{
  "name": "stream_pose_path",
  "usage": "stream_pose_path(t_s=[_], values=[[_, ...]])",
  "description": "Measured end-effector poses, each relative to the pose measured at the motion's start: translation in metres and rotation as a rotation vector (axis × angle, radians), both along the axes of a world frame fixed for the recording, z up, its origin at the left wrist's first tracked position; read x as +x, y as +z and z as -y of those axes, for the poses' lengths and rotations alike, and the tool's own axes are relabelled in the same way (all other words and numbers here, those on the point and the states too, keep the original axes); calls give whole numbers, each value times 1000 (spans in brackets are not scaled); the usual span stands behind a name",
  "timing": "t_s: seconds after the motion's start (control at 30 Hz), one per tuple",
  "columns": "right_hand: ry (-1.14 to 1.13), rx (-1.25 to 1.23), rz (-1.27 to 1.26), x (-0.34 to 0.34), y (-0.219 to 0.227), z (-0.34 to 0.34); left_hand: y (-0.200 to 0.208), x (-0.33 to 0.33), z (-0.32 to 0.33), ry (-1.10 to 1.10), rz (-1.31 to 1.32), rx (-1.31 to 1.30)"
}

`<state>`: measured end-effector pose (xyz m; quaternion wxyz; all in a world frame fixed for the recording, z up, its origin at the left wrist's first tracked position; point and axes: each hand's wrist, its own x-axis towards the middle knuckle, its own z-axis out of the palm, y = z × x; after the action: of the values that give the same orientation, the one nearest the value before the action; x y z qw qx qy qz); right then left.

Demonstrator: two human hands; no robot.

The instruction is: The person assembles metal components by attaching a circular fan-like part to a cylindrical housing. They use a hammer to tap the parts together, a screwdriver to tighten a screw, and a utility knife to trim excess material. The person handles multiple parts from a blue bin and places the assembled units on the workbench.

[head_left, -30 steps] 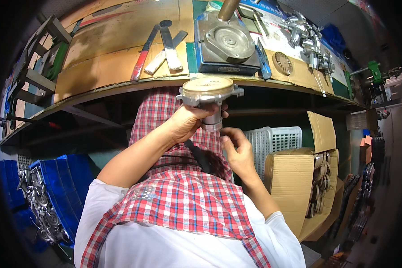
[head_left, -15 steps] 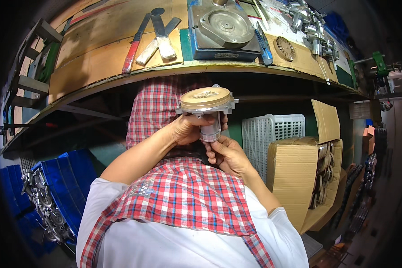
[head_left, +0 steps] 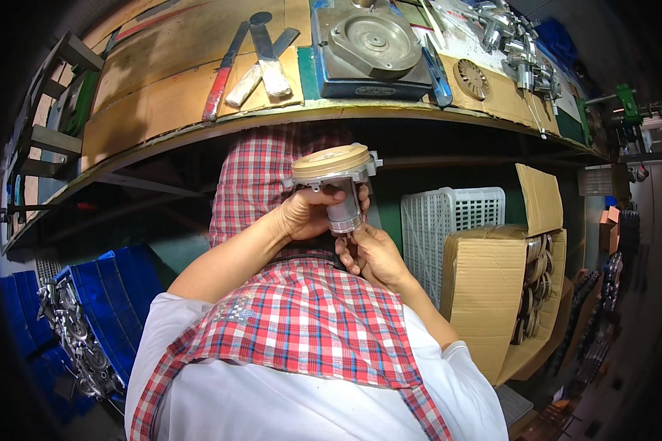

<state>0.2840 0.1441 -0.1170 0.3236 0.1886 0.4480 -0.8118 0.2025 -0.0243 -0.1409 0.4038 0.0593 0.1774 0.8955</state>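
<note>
1. As we look down, we list one silver metal housing (head_left: 343, 212) with a flanged head and cylindrical neck, held before the lap, near the desk (head_left: 191, 127), its round tan disc (head_left: 332, 157) uppermost, slightly tilted.
2. Left hand (head_left: 307, 213): we find it closed around the neck, just under the flange.
3. Right hand (head_left: 374, 252): thumb and fingers pinching the neck's lower end; we cannot tell whether a small piece sits between them.
4. On the desk, we count one grey steel fixture with a circular top (head_left: 376, 45) and one slotted brown metal disc (head_left: 471, 79).
5. Beside our right forearm: one open brown cardboard box (head_left: 484, 298).
</note>
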Motion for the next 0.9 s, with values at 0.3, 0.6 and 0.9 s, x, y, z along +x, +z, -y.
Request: stream_pose_path(t_s=[0.3,0.6,0.9], values=[[-114,31,-348,-17,70,14,82,1,7,235,-387,-91],[-331,307,-1463,-44,149,52,189,21,13,898,-619,270],[-374,125,-1666,-45,154,65,203,30,2,918,-740,683]])
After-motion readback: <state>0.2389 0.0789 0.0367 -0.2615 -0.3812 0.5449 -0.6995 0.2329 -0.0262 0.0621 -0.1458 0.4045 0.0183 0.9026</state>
